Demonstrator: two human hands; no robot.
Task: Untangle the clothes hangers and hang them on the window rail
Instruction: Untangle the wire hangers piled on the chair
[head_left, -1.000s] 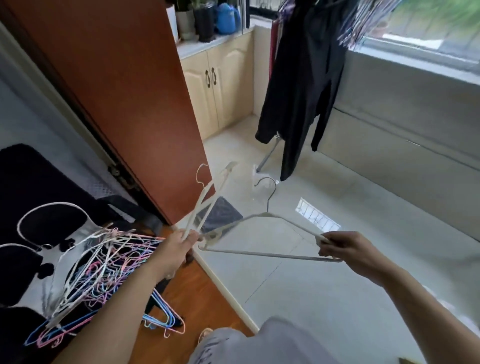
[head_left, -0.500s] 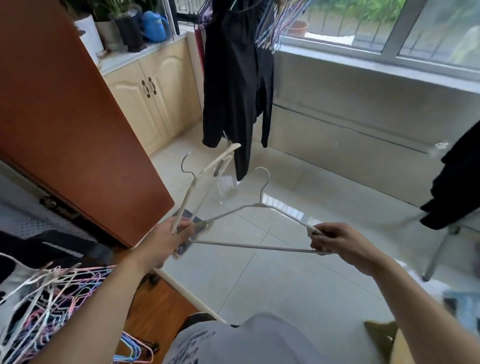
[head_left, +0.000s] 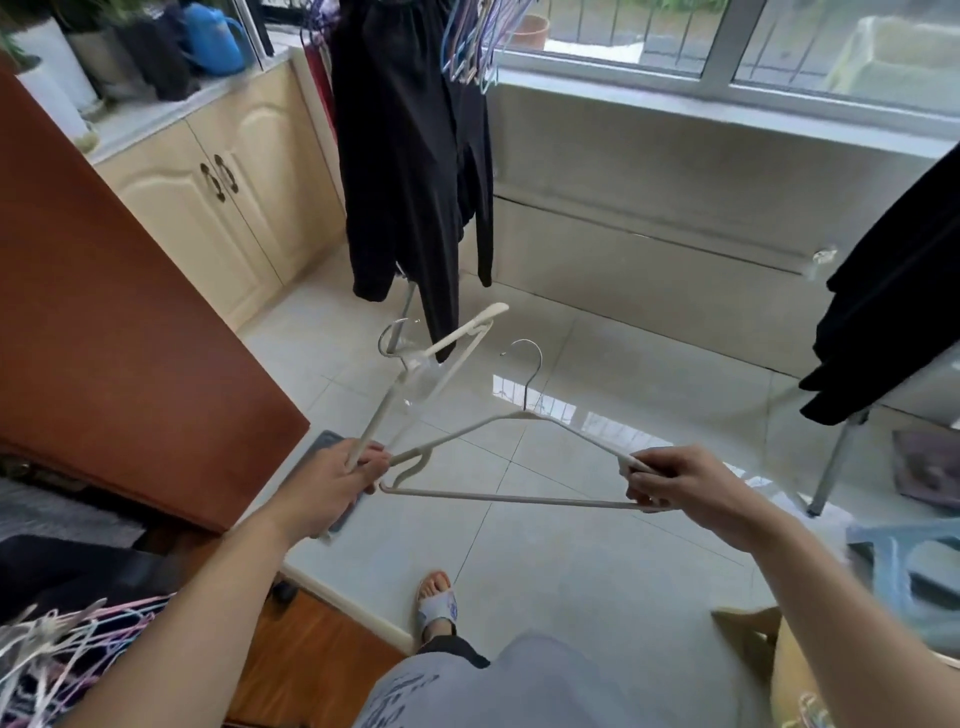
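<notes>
Both hands grip white hangers. Right hand (head_left: 685, 480) is curled round the right end of a white hanger (head_left: 498, 499), held roughly level, hook (head_left: 527, 364) pointing up. Left hand (head_left: 337, 480) pinches the lower end of a second hanger (head_left: 441, 348), which slants toward 1 o'clock; whether it also touches the first hanger's left end cannot be told. At 7 o'clock lies a tangled pile of hangers (head_left: 57, 654). At 12 o'clock, coloured hangers (head_left: 470, 47) hang beside black clothes (head_left: 405, 171) at the window (head_left: 727, 47). A blue watering can (head_left: 210, 36) and plant pots (head_left: 104, 57) stand on the cabinet (head_left: 218, 187) at 10 o'clock.
</notes>
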